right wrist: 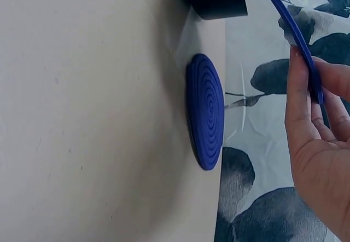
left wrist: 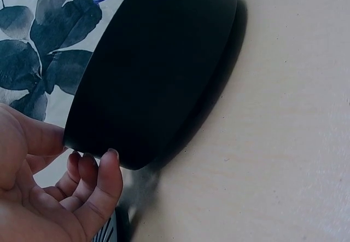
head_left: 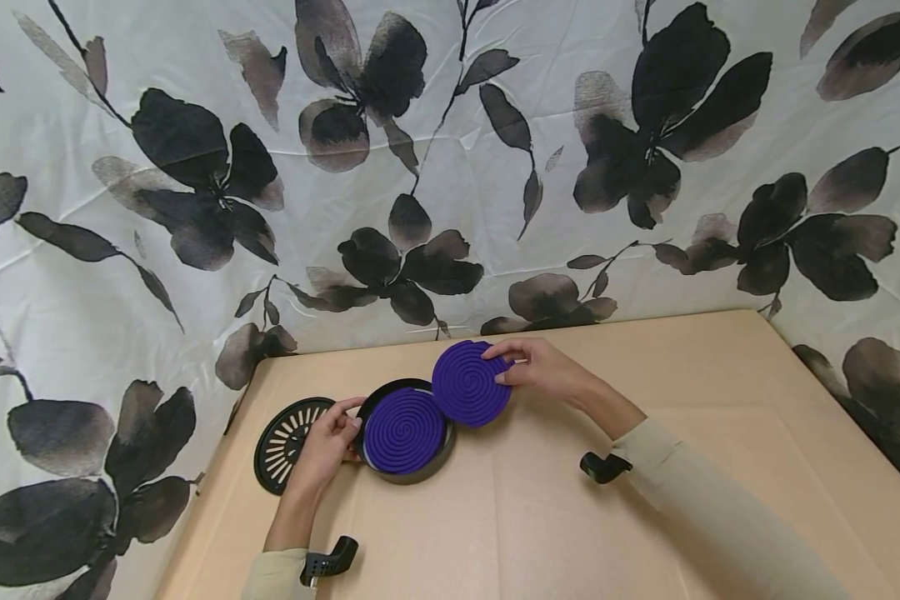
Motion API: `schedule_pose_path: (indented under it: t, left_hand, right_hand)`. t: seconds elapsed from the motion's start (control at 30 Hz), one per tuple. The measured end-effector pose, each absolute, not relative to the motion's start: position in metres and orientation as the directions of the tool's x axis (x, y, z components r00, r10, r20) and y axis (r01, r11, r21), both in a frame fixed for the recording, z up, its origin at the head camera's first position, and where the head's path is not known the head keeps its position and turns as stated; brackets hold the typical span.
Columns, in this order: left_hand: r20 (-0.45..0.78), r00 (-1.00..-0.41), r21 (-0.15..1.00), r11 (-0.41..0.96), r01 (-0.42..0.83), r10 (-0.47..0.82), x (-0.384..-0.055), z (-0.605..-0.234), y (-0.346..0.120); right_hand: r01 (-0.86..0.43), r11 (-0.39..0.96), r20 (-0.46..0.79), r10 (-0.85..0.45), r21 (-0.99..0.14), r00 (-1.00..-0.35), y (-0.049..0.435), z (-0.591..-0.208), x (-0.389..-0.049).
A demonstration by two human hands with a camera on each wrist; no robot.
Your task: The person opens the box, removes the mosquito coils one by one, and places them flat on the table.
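My left hand (head_left: 327, 442) grips the left edge of a round black coil holder (left wrist: 153, 72), thumb on one side and fingers on the other. The holder stands tilted, and a purple mosquito coil (head_left: 405, 432), a flat spiral disc, lies inside it. To its right, my right hand (head_left: 543, 368) pinches another mosquito coil (head_left: 468, 385) at its right edge, between thumb and fingers. That coil overlaps the holder's upper right rim in the head view. On the table, a further coil (right wrist: 206, 113) shows in the right wrist view; the held coil and hand largely hide it from the head camera.
A black slotted lid (head_left: 281, 450) lies left of the holder, partly behind my left hand. The light wooden table (head_left: 570, 517) ends at the back against a floral cloth (head_left: 450, 167). Black camera mounts (head_left: 606, 468) stick out from both wrists.
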State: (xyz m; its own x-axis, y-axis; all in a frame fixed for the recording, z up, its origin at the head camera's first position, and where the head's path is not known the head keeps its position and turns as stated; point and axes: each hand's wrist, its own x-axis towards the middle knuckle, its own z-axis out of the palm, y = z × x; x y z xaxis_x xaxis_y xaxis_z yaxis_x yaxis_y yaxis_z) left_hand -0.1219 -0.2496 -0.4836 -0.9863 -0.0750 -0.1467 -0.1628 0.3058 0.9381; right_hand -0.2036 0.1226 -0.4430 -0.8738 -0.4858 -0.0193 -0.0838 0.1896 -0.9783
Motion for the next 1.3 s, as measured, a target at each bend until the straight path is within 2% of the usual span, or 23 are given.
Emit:
schedule_pose_path:
  t: [0.37, 0.53, 0.9, 1.3]
  left_hand:
    - [-0.159, -0.985, 0.937, 0.304, -0.174, -0.073, -0.128, -0.48, -0.252]
    - [-0.156, -0.985, 0.936, 0.31, -0.169, -0.066, -0.131, -0.479, -0.252]
    - [-0.164, -0.985, 0.934, 0.312, -0.173, -0.055, -0.138, -0.478, -0.254]
    - [-0.169, -0.985, 0.929, 0.326, -0.175, -0.046, -0.146, -0.478, -0.257]
  right_hand:
    - [-0.075, 0.187, -0.017, -0.451, -0.98, -0.892, 0.14, -0.449, -0.215]
    - [-0.034, 0.185, -0.048, -0.42, -0.982, -0.906, 0.147, -0.452, -0.221]
    - [-0.013, 0.107, -0.032, -0.406, -0.994, -0.913, 0.165, -0.462, -0.231]
    - [0.021, 0.106, -0.06, -0.382, -0.994, -0.922, 0.18, -0.469, -0.242]
